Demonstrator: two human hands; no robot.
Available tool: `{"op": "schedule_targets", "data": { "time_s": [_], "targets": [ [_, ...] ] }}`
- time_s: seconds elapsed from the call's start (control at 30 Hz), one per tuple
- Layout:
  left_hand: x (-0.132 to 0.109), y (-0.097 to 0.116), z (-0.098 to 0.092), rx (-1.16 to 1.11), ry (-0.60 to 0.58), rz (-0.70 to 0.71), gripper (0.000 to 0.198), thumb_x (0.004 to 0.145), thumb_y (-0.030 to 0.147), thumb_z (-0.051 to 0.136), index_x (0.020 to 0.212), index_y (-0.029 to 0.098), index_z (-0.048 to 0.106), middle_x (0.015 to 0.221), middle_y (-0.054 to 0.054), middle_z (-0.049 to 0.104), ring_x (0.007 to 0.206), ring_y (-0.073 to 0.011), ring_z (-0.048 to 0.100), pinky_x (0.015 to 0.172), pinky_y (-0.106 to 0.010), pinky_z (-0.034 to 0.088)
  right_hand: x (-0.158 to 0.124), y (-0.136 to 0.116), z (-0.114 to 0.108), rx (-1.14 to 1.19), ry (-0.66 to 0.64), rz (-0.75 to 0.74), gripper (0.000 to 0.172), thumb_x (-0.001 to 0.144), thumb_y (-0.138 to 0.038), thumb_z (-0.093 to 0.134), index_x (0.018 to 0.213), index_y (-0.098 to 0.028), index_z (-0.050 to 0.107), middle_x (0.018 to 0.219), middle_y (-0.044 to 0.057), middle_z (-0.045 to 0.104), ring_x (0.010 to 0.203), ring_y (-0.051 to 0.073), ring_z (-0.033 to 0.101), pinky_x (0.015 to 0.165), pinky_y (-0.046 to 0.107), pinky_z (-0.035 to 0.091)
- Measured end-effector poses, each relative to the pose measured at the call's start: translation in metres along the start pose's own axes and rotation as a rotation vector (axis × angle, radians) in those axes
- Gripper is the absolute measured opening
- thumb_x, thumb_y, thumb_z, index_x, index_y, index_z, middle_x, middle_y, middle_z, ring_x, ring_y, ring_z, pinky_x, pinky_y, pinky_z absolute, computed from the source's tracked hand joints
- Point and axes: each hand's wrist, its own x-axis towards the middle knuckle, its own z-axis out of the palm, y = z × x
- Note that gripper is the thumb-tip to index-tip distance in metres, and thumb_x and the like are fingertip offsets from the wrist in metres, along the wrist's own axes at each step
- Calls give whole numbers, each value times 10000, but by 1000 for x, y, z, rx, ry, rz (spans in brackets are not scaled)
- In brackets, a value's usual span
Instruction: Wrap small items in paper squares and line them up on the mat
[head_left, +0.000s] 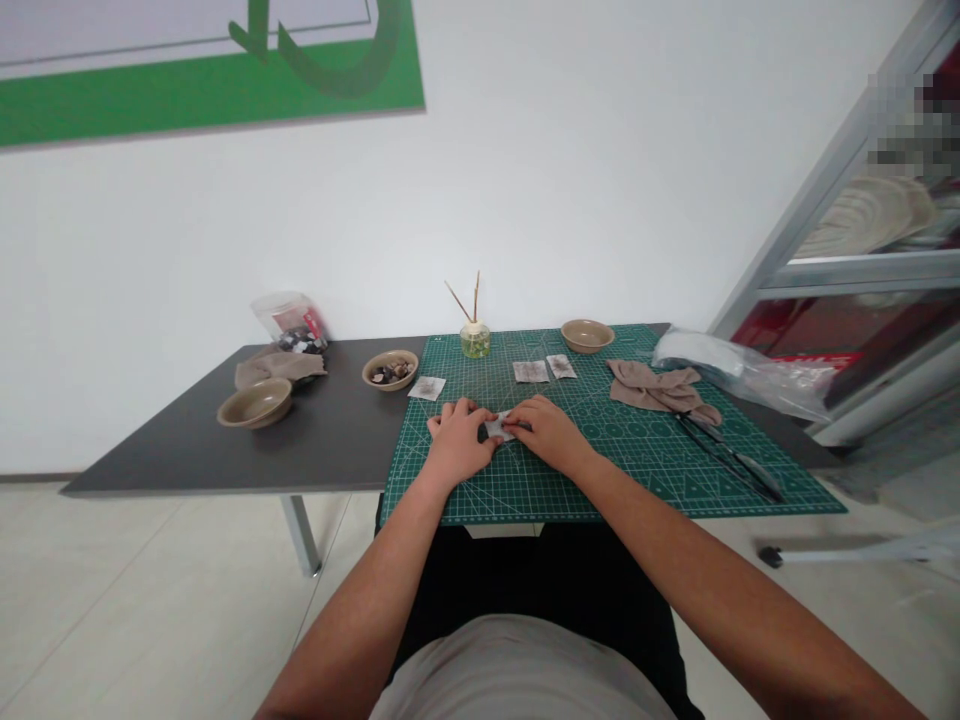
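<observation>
A small white sheet (496, 427), like a piece of tissue or thin paper, lies on the green cutting mat (465, 500) between my hands. My left hand (459, 443) holds its left side, thumb and fingertips closed at the edge. At the sheet's right side, my right hand (553, 432) has its fingers drawn together in a pinch, with a small dark spot by the fingertips that I cannot make out. Similar sheets with dark smudges lie flat farther back: one on the left (427, 388), a wider one (531, 372) and a narrow one (561, 367).
A bowl of stones (391, 386), an empty-looking bowl (255, 405) and a plastic bag (289, 320) stand left. A reed diffuser (475, 340) and another bowl (587, 336) are behind. Rightward lie a brown cloth (660, 386), long black-handled tweezers or scissors (731, 460) and clear plastic (742, 370).
</observation>
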Motion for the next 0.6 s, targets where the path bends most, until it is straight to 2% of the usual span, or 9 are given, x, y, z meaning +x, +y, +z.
{"op": "schedule_targets", "data": {
  "time_s": [0.1, 0.27, 0.5, 0.6],
  "targets": [
    [0, 1, -1, 7, -13, -13, 337, 817, 458, 579, 1124, 326, 626, 1218, -57, 507, 1157, -289, 404, 938, -458, 321, -1, -1, 1, -103, 60, 86, 103, 804, -211, 659, 703, -188, 654, 764, 47, 619, 830, 204, 528, 804, 342, 421],
    [0, 3, -1, 17, -6, -11, 317, 826, 471, 564, 1097, 324, 640, 1223, -56, 508, 1154, -293, 405, 932, -465, 321, -2, -1, 0, -36, -40, -34, 63, 838, -230, 640, 800, -213, 687, 829, 30, 657, 826, 187, 540, 806, 331, 418],
    [-1, 4, -4, 19, -28, -35, 329, 822, 462, 579, 1117, 328, 631, 1238, -51, 505, 1173, -294, 398, 937, -450, 317, -1, -2, 1, -237, 71, 116, 145, 845, -288, 622, 731, -203, 648, 772, 67, 619, 845, 232, 513, 780, 362, 413],
    [-1, 4, -3, 11, -9, -16, 318, 819, 457, 583, 1104, 325, 633, 1222, -47, 510, 1158, -284, 409, 933, -448, 322, -1, -2, 0, -204, 41, 73, 119, 849, -251, 613, 753, -196, 657, 801, 66, 642, 843, 220, 524, 809, 358, 412]
  ]
}}
